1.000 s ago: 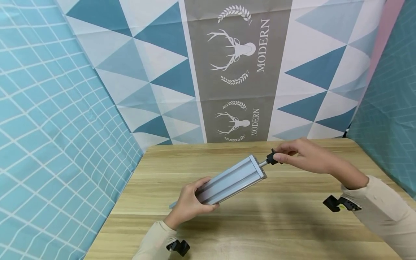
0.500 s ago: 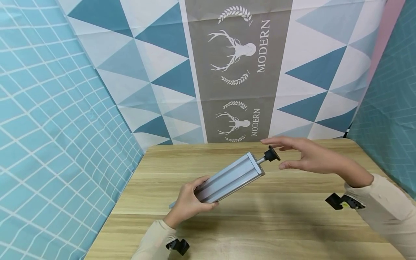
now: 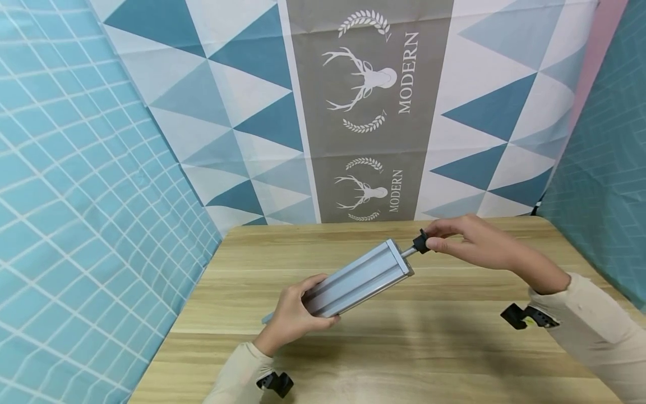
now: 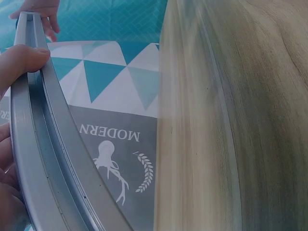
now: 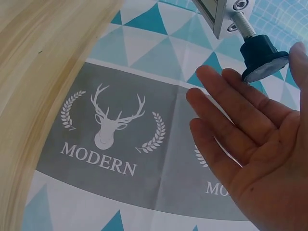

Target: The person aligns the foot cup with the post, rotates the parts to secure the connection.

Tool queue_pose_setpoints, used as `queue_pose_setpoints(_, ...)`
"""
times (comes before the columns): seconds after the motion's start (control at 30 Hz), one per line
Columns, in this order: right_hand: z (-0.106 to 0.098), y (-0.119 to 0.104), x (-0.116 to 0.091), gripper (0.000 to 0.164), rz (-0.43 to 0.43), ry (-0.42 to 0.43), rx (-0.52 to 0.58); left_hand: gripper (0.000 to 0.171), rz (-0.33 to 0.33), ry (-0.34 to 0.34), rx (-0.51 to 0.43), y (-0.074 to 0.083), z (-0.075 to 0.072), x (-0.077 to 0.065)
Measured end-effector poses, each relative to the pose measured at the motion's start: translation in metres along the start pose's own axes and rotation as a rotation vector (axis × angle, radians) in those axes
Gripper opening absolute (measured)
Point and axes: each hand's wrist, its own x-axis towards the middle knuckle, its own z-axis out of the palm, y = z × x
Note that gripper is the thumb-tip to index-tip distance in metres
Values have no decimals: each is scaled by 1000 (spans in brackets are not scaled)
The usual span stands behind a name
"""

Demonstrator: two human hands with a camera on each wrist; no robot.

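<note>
My left hand [image 3: 292,314] grips a silver aluminium profile [image 3: 355,283] near its lower end. The profile is held tilted above the table, its far end up to the right; long grooves [image 4: 45,110] run along it in the left wrist view. From its end plate [image 5: 220,17] sticks a threaded rod [image 5: 244,26] carrying a black levelling foot [image 5: 262,57] with a round, flared base. Thumb and forefinger of my right hand [image 3: 469,241] pinch this foot at its rim. In the right wrist view the other fingers [image 5: 226,125] extend loosely below it.
Beneath both hands lies a wooden table [image 3: 383,359]. A patterned cloth [image 3: 373,129] with deer heads and triangles hangs behind its back edge. Blue checked cloth [image 3: 91,185] hangs on the left, and darker teal cloth [image 3: 600,213] on the right.
My right hand was pinching the foot a second ago, had its fingers spread off it half a second ago, and pinches it again now. The left hand keeps its grip, nearly still.
</note>
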Motion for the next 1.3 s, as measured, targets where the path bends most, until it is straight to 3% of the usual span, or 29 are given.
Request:
queue_pose_setpoints(0.1,2,2,0,33,-13,4,9,66,12,4,18,-1,-1,0)
queue_pose_setpoints(0.3,2,9,-1,74,-149,-6,14,67,6,15,20,-3,-2,-1)
queue_pose_setpoints(0.47,1,10,0,71,-274,-27,1,67,3,13,17,-3,-3,-3)
queue_pose_setpoints(0.67,2,7,0,67,-306,-14,-39,66,10,14,14,-3,-2,-3)
queue_pose_setpoints(0.83,1,5,-1,59,-259,9,-77,67,11,12,10,-3,-2,-2)
queue_pose_setpoints(1.1,2,3,-4,24,-19,-35,44,67,37,-5,21,-2,-1,-1)
queue_pose_setpoints(1.3,1,3,-6,30,-10,-34,42,67,38,-9,25,-2,0,-1)
